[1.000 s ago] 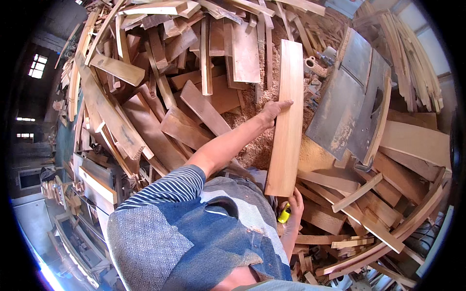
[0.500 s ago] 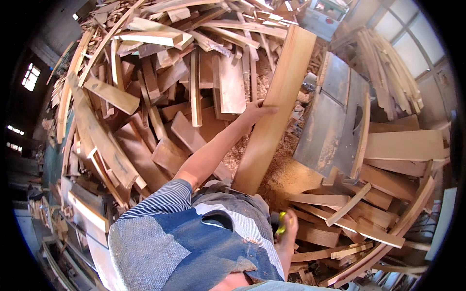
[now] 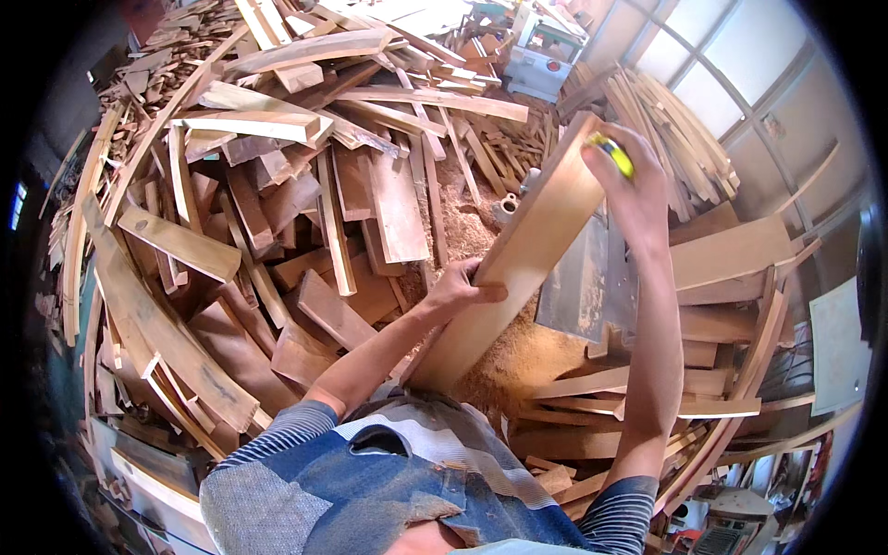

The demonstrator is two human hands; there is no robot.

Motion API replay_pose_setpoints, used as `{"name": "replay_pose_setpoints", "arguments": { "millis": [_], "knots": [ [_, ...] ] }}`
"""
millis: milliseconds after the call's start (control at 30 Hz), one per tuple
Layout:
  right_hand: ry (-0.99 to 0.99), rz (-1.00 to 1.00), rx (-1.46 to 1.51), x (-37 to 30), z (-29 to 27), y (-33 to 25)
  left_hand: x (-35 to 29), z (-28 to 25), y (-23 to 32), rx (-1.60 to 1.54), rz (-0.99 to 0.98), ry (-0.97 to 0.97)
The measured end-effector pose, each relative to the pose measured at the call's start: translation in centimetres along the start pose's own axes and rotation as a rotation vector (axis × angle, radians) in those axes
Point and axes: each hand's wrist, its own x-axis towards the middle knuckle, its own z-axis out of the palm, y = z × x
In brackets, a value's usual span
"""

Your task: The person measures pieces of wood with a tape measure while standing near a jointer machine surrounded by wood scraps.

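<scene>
A long, thick wooden board [image 3: 532, 254] slants up and away from my waist, its near end close to my apron [image 3: 370, 481]. My left hand [image 3: 458, 287] grips the board's left edge around its middle, thumb over the top face and fingers hidden beneath. At the far end of the board, my right hand [image 3: 640, 190] is closed around a small yellow-green tape measure [image 3: 617, 157], held against the board's upper corner. I cannot make out any drawn-out blade. Behind the board and right arm lies a grey metal machine table [image 3: 578, 287], partly covered.
A heap of loose planks [image 3: 305, 194] fills the left and far side. Sawdust [image 3: 518, 347] covers the ground beside the board. More offcuts [image 3: 731, 259] lie at the right, and long strips [image 3: 666, 139] lean by the window wall. A pale machine [image 3: 546, 55] stands at the back.
My right hand has risen from beside my waist to the board's far end with the tape measure. The board's far end is tilted higher, with my left hand still gripping it.
</scene>
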Motion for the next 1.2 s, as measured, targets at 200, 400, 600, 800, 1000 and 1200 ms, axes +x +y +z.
{"name": "replay_pose_setpoints", "arguments": {
  "millis": [200, 400, 600, 800, 1000, 1200],
  "knots": [
    [-0.197, 0.069, -0.319, 3.1, 4.8, -3.5, -2.1, -1.5, 0.2, -0.076, -0.008, 0.094],
    [-0.354, -0.012, -0.2, 0.6, 0.1, 1.1, -3.7, -4.6, -1.4, -0.126, -0.022, 0.08],
    [-0.351, -0.113, -0.214, -2.3, -4.9, 7.6, -5.1, -4.7, -3.0, -0.175, 0.008, 0.185],
    [-0.249, -0.231, -0.195, -2.6, -5.3, 9.0, -4.9, -2.8, -5.0, -0.272, 0.04, 0.187],
    [-0.224, -0.295, -0.162, -2.7, -4.8, 9.5, -6.0, -0.6, -4.1, -0.282, 0.048, 0.291],
    [-0.237, -0.304, -0.04, -1.7, -3.8, 10.7, -6.9, 0.0, -4.4, -0.276, 0.1, 0.347]
  ]
}}
